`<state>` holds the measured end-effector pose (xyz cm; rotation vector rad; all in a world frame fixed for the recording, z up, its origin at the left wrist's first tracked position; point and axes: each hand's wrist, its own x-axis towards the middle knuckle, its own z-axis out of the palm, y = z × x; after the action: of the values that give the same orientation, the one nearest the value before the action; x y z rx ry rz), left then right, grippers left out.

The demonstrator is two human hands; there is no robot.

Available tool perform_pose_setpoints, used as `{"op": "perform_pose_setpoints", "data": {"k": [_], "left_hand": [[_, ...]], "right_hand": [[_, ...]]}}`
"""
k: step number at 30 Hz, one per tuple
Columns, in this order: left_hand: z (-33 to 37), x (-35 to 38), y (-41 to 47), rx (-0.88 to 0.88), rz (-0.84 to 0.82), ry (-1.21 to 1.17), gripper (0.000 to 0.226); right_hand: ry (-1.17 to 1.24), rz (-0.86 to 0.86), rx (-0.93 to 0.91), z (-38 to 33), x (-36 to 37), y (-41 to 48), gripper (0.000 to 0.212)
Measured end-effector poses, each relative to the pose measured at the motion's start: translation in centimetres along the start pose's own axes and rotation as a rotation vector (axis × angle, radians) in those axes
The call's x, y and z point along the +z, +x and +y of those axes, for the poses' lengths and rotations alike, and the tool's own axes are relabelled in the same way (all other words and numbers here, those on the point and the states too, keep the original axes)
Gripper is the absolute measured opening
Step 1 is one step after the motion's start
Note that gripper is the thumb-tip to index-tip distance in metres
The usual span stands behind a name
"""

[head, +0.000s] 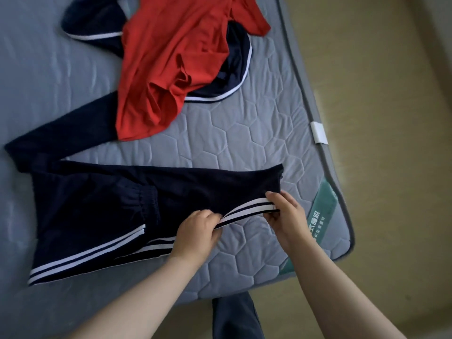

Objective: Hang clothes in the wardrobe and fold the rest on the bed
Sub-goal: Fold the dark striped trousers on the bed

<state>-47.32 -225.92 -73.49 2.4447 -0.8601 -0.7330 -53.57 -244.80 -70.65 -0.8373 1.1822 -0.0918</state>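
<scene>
- One pair of navy trousers (102, 192), white-striped, lies flat on the bed (232, 143), stretching left of the hands.
- Two hands, left hand (195, 237) and right hand (285, 216), each pinch its striped edge.
- One crumpled red shirt (171, 57) lies beyond them, over one white-trimmed navy garment (234, 67).
- The bed's surface is hexagon-quilted.

One mattress (244, 133). On it, apparently three garments: one red shirt (171, 57) toward its far end, one navy piece (237, 59) under that, and one pair of trousers (97, 192) by its near edge. Two hands over that edge, a left hand (195, 237) and a right hand (286, 216). One white tag (319, 133) and one green label (322, 209) on its right rim.
</scene>
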Motion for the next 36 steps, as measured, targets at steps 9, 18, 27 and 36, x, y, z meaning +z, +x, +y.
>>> {"op": "perform_pose_setpoints", "data": {"k": [9, 18, 27, 36], "left_hand": [[-6.3, -8.0, -7.1, -0.287, 0.221, -0.306, 0.032], [-18.0, -12.3, -15.3, -0.438, 0.231, -0.556, 0.009], [-34.6, -12.7, -23.6, -0.788, 0.310, -0.550, 0.017], [-36.6, -13.2, -20.6, -0.778, 0.267, -0.643, 0.015]], "right_hand": [[-0.225, -0.337, -0.119, 0.1, 17.4, -8.5, 0.012], [-0.420, -0.500, -0.002, 11.8, 32.3, -13.1, 0.017], [-1.085, -0.415, -0.140, 25.6, 38.1, -10.5, 0.012], [-1.147, -0.213, -0.167, 25.9, 36.0, -8.9, 0.016]]}}
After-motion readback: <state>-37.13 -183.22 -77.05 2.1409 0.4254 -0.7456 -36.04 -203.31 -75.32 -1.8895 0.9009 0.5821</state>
